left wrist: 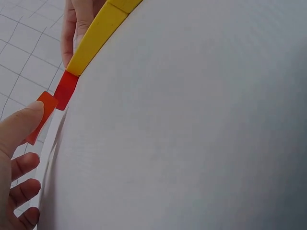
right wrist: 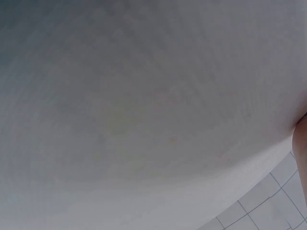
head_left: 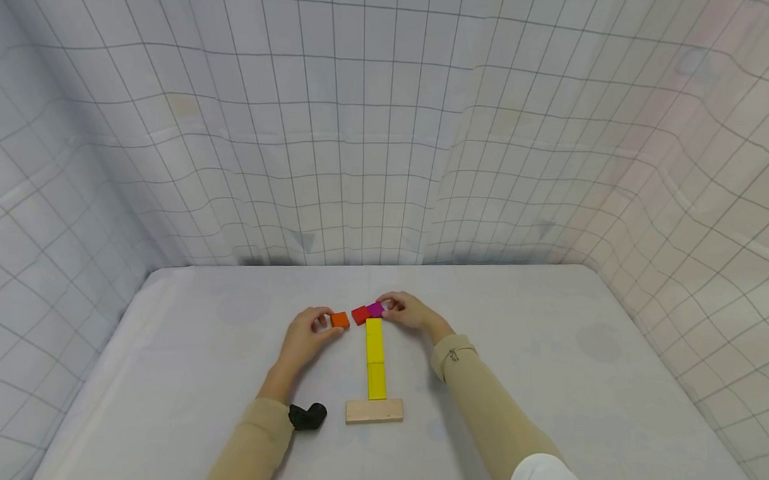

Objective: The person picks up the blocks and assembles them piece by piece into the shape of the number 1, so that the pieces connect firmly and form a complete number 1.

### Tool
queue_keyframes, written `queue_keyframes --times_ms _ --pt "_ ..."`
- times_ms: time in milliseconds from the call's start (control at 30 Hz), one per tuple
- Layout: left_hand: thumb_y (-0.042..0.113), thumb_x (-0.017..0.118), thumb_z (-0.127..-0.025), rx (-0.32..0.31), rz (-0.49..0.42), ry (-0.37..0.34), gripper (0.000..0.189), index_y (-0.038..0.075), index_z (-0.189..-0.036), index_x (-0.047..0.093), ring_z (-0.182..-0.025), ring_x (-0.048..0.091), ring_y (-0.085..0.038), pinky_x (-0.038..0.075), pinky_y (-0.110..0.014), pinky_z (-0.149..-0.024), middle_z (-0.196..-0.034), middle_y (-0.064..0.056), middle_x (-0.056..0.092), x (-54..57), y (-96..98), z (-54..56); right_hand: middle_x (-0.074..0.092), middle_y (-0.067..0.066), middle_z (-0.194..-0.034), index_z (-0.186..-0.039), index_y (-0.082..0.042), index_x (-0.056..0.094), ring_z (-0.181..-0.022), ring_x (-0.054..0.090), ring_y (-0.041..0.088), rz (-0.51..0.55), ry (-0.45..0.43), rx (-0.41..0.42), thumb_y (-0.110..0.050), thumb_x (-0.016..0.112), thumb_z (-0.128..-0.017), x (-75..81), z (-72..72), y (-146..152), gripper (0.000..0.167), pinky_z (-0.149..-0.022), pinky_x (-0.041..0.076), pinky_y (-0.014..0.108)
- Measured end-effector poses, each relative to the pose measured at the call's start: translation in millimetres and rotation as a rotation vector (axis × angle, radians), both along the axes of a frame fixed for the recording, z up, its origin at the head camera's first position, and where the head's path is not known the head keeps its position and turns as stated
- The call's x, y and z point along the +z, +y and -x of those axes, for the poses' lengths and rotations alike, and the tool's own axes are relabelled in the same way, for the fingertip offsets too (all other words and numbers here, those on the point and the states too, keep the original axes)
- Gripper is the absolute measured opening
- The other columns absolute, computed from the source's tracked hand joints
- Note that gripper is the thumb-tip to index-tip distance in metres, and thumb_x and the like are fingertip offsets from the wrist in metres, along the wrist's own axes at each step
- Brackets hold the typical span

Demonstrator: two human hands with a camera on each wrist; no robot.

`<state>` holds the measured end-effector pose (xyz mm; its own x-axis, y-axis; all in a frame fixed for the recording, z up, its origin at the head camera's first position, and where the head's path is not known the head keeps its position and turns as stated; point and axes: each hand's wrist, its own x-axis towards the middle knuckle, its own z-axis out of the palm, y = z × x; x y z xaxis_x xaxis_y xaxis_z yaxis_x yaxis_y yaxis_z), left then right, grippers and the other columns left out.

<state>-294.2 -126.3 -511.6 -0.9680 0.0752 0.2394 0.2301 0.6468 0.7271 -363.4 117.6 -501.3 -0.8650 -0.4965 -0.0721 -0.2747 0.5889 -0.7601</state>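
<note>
In the head view my left hand (head_left: 306, 337) pinches an orange block (head_left: 339, 320) between thumb and fingers. The left wrist view shows the thumb pressed on that orange block (left wrist: 44, 114), its corner close to the red block (left wrist: 66, 90). My right hand (head_left: 410, 312) pinches a purple block (head_left: 375, 309), with thumb and finger at its sides. The red block (head_left: 360, 315) lies against the purple one, slightly turned. Below them, two yellow blocks (head_left: 376, 353) run end to end in a column down to a plain wooden block (head_left: 374, 411) laid crosswise.
The blocks lie on a white-covered table (head_left: 192, 374). Grid-patterned white curtains (head_left: 380, 127) hang behind it and on both sides. A black object (head_left: 308, 416) sits at the left wrist. Mostly white cloth fills the right wrist view.
</note>
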Motion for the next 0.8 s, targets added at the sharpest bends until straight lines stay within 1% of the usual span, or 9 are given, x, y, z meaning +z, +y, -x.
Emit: queue_keyframes --times_ms 33,133,233,300,500,533,633,733,800 --pt "0.027 0.076 -0.074 -0.001 0.010 -0.002 0.037 0.006 -0.102 0.062 -0.074 0.043 -0.020 0.035 -0.030 -0.065 -0.080 -0.005 0.052 0.6 1.6 0.0 0.050 0.006 -0.092 -0.119 -0.013 0.057 -0.085 0.046 0.021 -0.010 -0.020 -0.019 -0.020 0.059 -0.090 0.5 0.1 -1.1 0.030 -0.078 0.039 0.032" --pt "0.029 0.076 -0.073 0.003 0.045 0.006 0.038 0.007 -0.101 0.063 -0.072 0.043 -0.019 0.034 -0.029 -0.063 -0.078 -0.004 0.052 0.6 5.6 0.8 0.049 0.004 -0.092 -0.120 -0.012 0.056 -0.085 0.046 0.019 -0.049 -0.025 -0.041 -0.017 0.057 -0.091 5.4 -3.1 -4.3 0.030 -0.078 0.038 0.029" --pt "0.031 0.076 -0.073 0.013 0.081 0.019 0.038 0.008 -0.100 0.063 -0.071 0.043 -0.019 0.033 -0.029 -0.063 -0.076 -0.003 0.051 -2.1 8.2 2.2 0.049 0.003 -0.092 -0.121 -0.014 0.056 -0.085 0.045 0.017 -0.063 -0.027 -0.053 -0.016 0.057 -0.091 5.6 -3.1 -5.6 0.030 -0.078 0.038 0.028" --pt "0.033 0.075 -0.074 0.019 0.115 0.026 0.037 0.009 -0.100 0.063 -0.071 0.043 -0.019 0.033 -0.030 -0.064 -0.076 -0.002 0.051 -3.8 9.7 2.7 0.049 0.002 -0.091 -0.120 -0.014 0.056 -0.084 0.044 0.016 -0.067 -0.021 -0.052 -0.016 0.057 -0.091 5.7 -3.7 -5.9 0.030 -0.077 0.037 0.026" --pt "0.035 0.075 -0.074 0.034 0.189 0.038 0.036 0.010 -0.097 0.063 -0.072 0.044 -0.020 0.033 -0.033 -0.066 -0.075 -0.002 0.051 -3.5 13.3 2.9 0.049 0.004 -0.094 -0.119 -0.016 0.057 -0.087 0.046 0.019 -0.036 -0.061 -0.038 -0.019 0.059 -0.090 4.7 0.2 -3.6 0.029 -0.080 0.038 0.031" --pt "0.035 0.075 -0.074 0.036 0.195 0.038 0.036 0.010 -0.097 0.063 -0.072 0.044 -0.020 0.033 -0.034 -0.066 -0.075 -0.002 0.051 -3.2 13.6 2.8 0.049 0.004 -0.092 -0.118 -0.017 0.057 -0.085 0.046 0.018 -0.021 -0.043 -0.014 -0.023 0.059 -0.090 3.1 1.5 -2.1 0.029 -0.078 0.038 0.030" --pt "0.035 0.075 -0.074 0.043 0.206 0.031 0.035 0.010 -0.096 0.063 -0.073 0.044 -0.021 0.033 -0.034 -0.067 -0.075 -0.002 0.051 -2.2 14.6 2.3 0.049 0.003 -0.091 -0.117 -0.017 0.057 -0.084 0.046 0.019 -0.021 -0.022 0.006 -0.024 0.059 -0.089 0.8 3.0 -0.8 0.029 -0.077 0.039 0.030" --pt "0.035 0.075 -0.073 0.049 0.218 0.025 0.035 0.011 -0.096 0.063 -0.074 0.045 -0.021 0.034 -0.036 -0.068 -0.076 -0.002 0.051 -0.9 15.8 1.3 0.049 0.004 -0.092 -0.118 -0.016 0.057 -0.084 0.046 0.019 -0.026 -0.021 0.000 -0.021 0.059 -0.090 0.7 2.4 -1.4 0.029 -0.078 0.039 0.030" --pt "0.035 0.075 -0.073 0.053 0.227 0.018 0.035 0.011 -0.096 0.063 -0.075 0.045 -0.021 0.034 -0.036 -0.068 -0.076 -0.001 0.051 -0.5 16.6 1.1 0.049 0.005 -0.093 -0.119 -0.014 0.056 -0.086 0.046 0.019 -0.044 -0.038 -0.025 -0.017 0.058 -0.090 2.8 0.8 -3.1 0.029 -0.080 0.038 0.031"
